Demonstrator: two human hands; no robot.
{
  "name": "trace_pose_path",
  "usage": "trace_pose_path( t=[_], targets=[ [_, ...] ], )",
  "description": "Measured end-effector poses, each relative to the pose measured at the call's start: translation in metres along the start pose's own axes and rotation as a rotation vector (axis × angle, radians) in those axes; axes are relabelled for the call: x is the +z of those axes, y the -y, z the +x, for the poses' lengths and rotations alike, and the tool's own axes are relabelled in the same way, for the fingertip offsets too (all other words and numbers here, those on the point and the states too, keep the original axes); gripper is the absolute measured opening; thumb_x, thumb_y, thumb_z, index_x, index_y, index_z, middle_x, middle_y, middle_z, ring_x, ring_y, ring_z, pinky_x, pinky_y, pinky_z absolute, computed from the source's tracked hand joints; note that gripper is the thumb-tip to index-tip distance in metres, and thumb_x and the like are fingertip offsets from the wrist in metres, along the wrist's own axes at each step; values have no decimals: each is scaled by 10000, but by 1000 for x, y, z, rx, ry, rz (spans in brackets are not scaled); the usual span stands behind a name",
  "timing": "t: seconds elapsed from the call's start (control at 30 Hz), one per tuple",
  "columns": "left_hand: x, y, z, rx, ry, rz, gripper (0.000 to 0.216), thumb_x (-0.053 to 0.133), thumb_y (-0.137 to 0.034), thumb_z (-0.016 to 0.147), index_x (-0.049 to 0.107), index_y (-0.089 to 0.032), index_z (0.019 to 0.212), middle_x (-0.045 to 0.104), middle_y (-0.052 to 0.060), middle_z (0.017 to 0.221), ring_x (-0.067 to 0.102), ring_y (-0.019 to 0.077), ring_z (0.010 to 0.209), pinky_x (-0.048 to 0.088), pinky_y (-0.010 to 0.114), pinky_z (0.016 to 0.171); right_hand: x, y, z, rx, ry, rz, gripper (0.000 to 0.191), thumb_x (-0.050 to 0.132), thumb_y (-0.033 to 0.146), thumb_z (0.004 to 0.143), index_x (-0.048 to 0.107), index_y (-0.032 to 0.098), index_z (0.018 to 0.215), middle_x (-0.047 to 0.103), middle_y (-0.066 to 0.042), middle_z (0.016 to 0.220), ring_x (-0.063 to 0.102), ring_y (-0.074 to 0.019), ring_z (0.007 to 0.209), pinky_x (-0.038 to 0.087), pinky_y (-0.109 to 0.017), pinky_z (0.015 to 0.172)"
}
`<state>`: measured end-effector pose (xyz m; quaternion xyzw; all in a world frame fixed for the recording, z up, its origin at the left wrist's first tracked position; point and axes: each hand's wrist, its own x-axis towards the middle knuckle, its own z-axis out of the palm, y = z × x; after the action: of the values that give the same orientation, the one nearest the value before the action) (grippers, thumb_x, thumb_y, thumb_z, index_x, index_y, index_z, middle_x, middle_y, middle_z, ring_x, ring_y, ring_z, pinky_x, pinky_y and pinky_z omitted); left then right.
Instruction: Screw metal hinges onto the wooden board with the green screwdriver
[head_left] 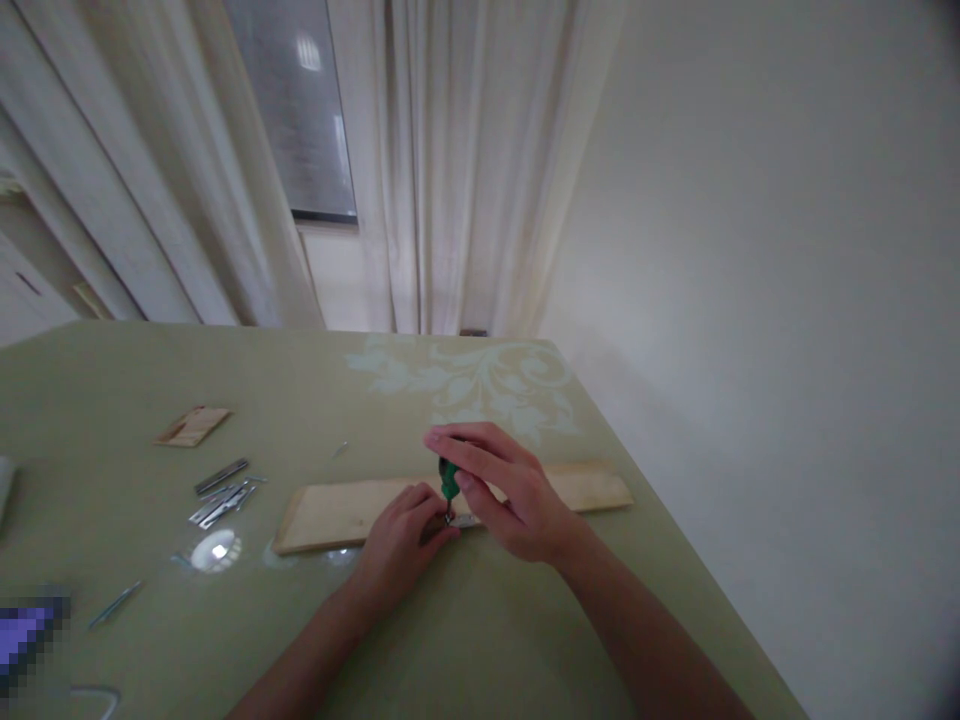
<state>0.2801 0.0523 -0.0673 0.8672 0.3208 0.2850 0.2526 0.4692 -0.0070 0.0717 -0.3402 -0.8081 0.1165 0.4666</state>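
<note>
1. You're holding the screwdriver (449,480) in your R hand (517,505). The grip is closed round the green handle w/ thumb & fingertips, and the shaft is pointing down, roughly upright.
2. The tip is sitting at the near edge of the wooden board (330,512), approx. mid-length, right by a small metal piece (466,521).
3. Your L hand (401,545) is resting on the board's near edge, fingers curling just beside the tip. Can't tell if that grip is pinching anything, since the fingers are hiding it.
4. The board is lying flat on the green surface (487,620), long side running left-right.
5. Metal strips (223,495) are lying in a loose bunch to the left, well apart from the board. A small wood piece (193,426) is sitting farther off, far-left.
</note>
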Motion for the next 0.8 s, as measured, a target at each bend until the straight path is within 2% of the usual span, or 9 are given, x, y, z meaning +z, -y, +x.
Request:
trace_pose_path(
  t=[0.07, 0.17, 0.23, 0.33, 0.4, 0.53, 0.6, 0.7, 0.8],
  targets=[
    [0, 0, 0, -4, 4, -2, 87, 714, -296, 942, 749, -243, 1002, 716, 65, 1079, 659, 262, 1025, 547, 392, 893, 0, 1, 0, 7, 16, 23, 488, 504, 128, 1048, 557, 291, 1505, 626, -98, 1380, 611, -191, 1269, 532, -365, 1085],
    [1, 0, -1, -11, -1, 10, 73, 718, -258, 931, 735, -238, 999, 718, 59, 1048, 655, 264, 1018, 543, 392, 883, 2, 1, -2, 7, -66, -4, 361, 649, 202, 1003, 695, 299, 1348, 644, -82, 1200, 654, -176, 1102, 583, -323, 969],
    [1, 0, -1, -11, 0, 22, 67, 717, -261, 932, 726, -233, 992, 714, 60, 1013, 654, 265, 996, 541, 387, 855, 2, 0, -2, 11, -99, -18, 354, 717, 264, 967, 713, 280, 1321, 622, -83, 1153, 649, -184, 1067, 588, -337, 954],
    [-1, -2, 0, -13, 16, 27, 73, 702, -296, 951, 713, -224, 949, 698, 63, 1001, 647, 253, 970, 533, 372, 833, -1, 0, 0, 16, -34, 20, 432, 581, 218, 1035, 598, 252, 1465, 617, -117, 1319, 615, -211, 1225, 538, -397, 1065],
    [-2, -3, 0, -15, 27, 20, 78, 702, -298, 954, 708, -221, 939, 693, 62, 1015, 644, 247, 973, 529, 367, 844, -2, 0, 1, 22, -6, 38, 464, 502, 150, 1053, 561, 265, 1499, 628, -111, 1358, 613, -197, 1248, 534, -388, 1070],
    [-2, -3, 0, -2, 1, -3, 77, 702, -295, 951, 727, -232, 989, 705, 68, 1064, 649, 254, 1007, 535, 376, 877, -2, -2, -1, 16, -118, 6, 366, 687, 207, 981, 709, 305, 1333, 662, -67, 1102, 659, -168, 1009, 597, -320, 898],
    [-2, -3, 0, -3, -5, -4, 98, 695, -311, 957, 735, -234, 1002, 707, 71, 1056, 653, 256, 1002, 538, 382, 877, -2, -2, -1, 1, -110, 1, 402, 683, 214, 979, 685, 296, 1372, 658, -83, 1159, 653, -186, 1064, 592, -349, 940],
    [-2, -3, 0, -13, 20, 0, 108, 691, -327, 961, 738, -234, 991, 706, 67, 1040, 652, 255, 999, 539, 380, 865, -4, 0, -1, -12, -1, 38, 516, 510, 139, 1036, 528, 283, 1531, 623, -109, 1399, 602, -211, 1275, 536, -407, 1076],
    [0, -1, 0, -9, 6, 6, 93, 698, -309, 950, 743, -239, 991, 715, 70, 1068, 656, 263, 1019, 543, 386, 866, -1, 2, -1, -3, 2, 37, 477, 528, 144, 1042, 582, 313, 1484, 654, -92, 1338, 631, -191, 1215, 555, -371, 1042]
  ],
)
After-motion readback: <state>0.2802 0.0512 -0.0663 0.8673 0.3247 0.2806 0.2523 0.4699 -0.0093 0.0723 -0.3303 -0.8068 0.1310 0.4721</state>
